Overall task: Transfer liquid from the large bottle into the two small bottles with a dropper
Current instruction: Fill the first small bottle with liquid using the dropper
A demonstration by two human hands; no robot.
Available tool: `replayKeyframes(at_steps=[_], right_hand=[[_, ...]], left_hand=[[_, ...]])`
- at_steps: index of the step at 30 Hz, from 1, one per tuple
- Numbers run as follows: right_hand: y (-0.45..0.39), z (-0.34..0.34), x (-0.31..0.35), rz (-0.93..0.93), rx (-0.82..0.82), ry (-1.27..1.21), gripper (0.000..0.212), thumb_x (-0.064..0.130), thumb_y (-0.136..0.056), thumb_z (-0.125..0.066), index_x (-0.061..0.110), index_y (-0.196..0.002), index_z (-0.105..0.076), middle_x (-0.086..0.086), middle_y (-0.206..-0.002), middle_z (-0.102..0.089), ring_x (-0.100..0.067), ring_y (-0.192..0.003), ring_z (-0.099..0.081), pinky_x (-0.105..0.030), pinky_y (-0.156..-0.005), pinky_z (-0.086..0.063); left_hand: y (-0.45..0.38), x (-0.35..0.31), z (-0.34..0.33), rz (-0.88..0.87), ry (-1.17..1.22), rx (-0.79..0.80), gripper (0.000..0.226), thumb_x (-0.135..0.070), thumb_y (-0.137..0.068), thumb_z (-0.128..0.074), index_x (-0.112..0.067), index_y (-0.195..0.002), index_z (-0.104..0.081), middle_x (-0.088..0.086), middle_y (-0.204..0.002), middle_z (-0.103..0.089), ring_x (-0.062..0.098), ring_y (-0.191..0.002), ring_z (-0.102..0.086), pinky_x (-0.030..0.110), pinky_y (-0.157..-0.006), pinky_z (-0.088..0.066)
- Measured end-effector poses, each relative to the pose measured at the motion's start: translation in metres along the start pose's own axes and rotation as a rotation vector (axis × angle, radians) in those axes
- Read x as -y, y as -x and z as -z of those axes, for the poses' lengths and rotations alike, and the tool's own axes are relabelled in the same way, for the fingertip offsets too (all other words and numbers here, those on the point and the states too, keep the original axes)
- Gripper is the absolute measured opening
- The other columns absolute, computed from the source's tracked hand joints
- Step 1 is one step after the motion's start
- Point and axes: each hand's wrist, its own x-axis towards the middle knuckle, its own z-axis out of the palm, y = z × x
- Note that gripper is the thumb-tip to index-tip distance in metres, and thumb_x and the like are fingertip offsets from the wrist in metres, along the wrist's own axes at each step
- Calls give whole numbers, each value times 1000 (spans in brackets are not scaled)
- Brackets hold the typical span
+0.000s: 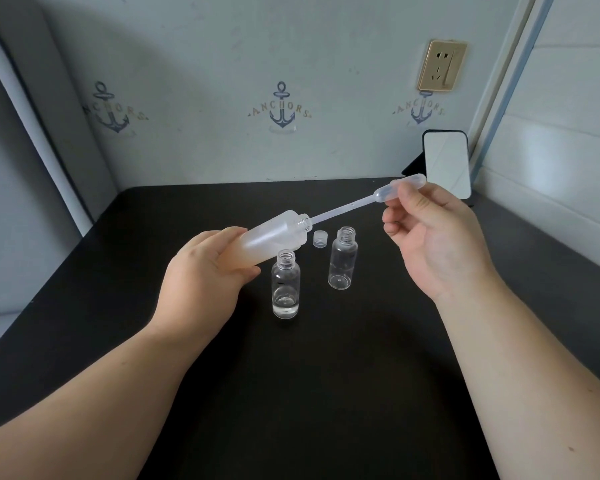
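Note:
My left hand [205, 271] grips the large translucent bottle [274, 235], tilted with its open neck pointing up and to the right, above the black table. My right hand [430, 237] pinches the bulb of a clear plastic dropper [357, 202], whose thin stem runs down-left into the large bottle's mouth. Two small clear bottles stand upright and uncapped on the table. The nearer small bottle [285, 289] holds a little clear liquid at its bottom. The farther small bottle [343, 261] looks empty.
A small clear cap [320, 239] lies on the black table [291, 393] between the bottles. A phone-like mirror [447, 162] leans against the wall at the back right corner. Walls close the table at the back and right.

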Motion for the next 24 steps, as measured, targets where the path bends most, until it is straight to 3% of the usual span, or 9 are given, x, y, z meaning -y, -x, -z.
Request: replayKeyframes(at_steps=[7, 13, 19, 22, 24], right_hand=[[-2, 6, 2, -30, -46, -129, 19, 23, -93, -67, 16, -79, -78, -1, -91, -75, -12, -73, -65, -22, -69, -52], [-3, 9, 5, -52, -165, -286, 22, 20, -96, -66, 13, -79, -77, -2, -89, -74, -13, -76, -68, -23, -72, -54], [-5, 10, 8, -68, -271, -429, 20, 17, -95, -67, 10, -79, -77, 0, -85, -74, -13, -76, -69, -23, -69, -54], [-5, 10, 9, -73, -280, -442, 28, 16, -96, -67, 12, -72, -79, 0, -83, -73, -13, -74, -69, -23, -68, -53], [-4, 9, 9, -75, -274, -445, 29, 16, -96, -67, 12, -70, -78, 0, -81, -73, -12, -73, -68, -23, -66, -53]], left_hand=[[0, 0, 0, 2, 4, -5, 44, -26, -82, -80, -39, -121, -65, -30, -100, -55, -13, -91, -44, 7, -74, -33], [-2, 3, 0, 41, 14, -19, 44, -30, -83, -78, -40, -123, -64, -24, -106, -58, -4, -93, -47, 8, -74, -33], [-2, 3, 1, 101, 130, -30, 30, -34, -84, -75, -53, -101, -59, -24, -92, -63, -3, -87, -56, 19, -68, -38], [-2, 1, 2, 125, 175, -17, 34, -37, -85, -76, -64, -88, -55, -32, -92, -62, 0, -83, -61, 23, -66, -43], [-2, 1, 2, 153, 212, -8, 32, -37, -86, -76, -61, -87, -55, -38, -91, -61, -3, -82, -64, 20, -65, -43]])
